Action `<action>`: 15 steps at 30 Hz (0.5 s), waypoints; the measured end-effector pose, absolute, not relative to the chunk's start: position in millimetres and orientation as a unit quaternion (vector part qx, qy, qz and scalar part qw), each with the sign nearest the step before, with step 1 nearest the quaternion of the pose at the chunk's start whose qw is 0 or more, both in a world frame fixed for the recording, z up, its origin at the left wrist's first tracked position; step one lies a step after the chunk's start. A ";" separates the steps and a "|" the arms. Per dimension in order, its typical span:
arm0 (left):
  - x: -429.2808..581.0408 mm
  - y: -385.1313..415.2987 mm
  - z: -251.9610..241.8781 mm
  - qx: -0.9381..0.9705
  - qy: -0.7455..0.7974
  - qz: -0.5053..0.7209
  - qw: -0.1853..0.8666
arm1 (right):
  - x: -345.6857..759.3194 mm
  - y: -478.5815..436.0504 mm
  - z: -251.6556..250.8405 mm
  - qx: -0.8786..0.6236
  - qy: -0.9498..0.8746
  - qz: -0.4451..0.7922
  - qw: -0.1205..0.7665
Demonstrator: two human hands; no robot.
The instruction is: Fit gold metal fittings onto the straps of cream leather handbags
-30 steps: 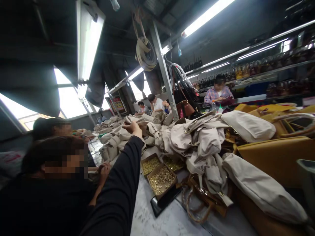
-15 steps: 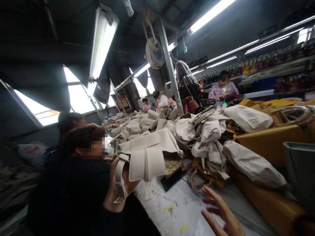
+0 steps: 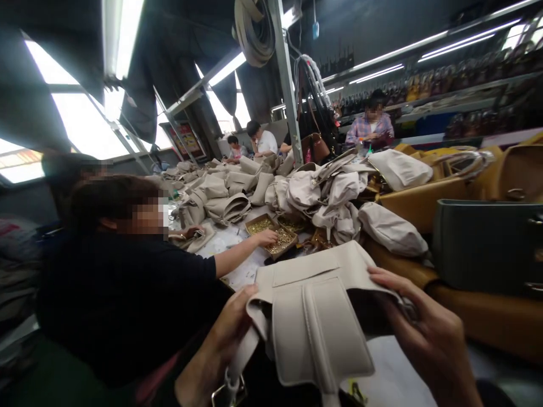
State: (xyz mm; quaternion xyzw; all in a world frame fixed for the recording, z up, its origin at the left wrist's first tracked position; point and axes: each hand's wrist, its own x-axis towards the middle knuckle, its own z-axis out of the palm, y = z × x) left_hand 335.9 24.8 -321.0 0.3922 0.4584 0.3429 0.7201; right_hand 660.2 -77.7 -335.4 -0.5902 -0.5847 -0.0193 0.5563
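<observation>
Between my two hands is a beige handbag, held up above the table with its flap and centre strap facing me. My left hand grips its left side, near a hanging strap with a metal buckle. On the opposite side, my right hand has its fingers on the upper edge and its thumb near the dark opening. Part of my right hand's grip is hidden by the bag's side.
At my left sits a co-worker in dark clothes, whose hand reaches into a tray of small gold hardware. Beige bag pieces pile up beyond. A dark green bag and mustard bags stand at right.
The beige handbag has come right and closer, and my right hand, earlier apart from it, now holds its right side. The view has shifted. A co-worker's arm now reaches to the hardware tray.
</observation>
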 end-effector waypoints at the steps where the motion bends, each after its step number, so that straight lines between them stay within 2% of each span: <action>1: 332.4 21.4 -322.4 0.465 0.475 0.308 0.680 | 664.3 -77.2 -328.5 -0.632 -0.547 -0.017 0.548; 4: 326.4 17.0 -318.0 0.617 0.496 0.234 0.565 | 671.2 -59.2 -309.3 -0.733 -0.483 -0.030 0.478; 7: 332.8 13.4 -301.9 0.696 0.432 0.288 0.496 | 668.2 -26.9 -290.8 -0.766 -0.523 -0.022 0.373; 11: 357.0 6.9 -277.8 0.793 0.267 0.394 0.380 | 648.0 8.0 -268.3 -0.759 -0.605 0.012 0.239; 13: 372.1 8.3 -268.1 0.815 0.222 0.408 0.347 | 635.4 16.7 -263.0 -0.743 -0.630 0.039 0.222; 15: 386.8 13.6 -260.3 0.836 0.213 0.383 0.330 | 625.5 22.1 -264.1 -0.712 -0.653 0.079 0.244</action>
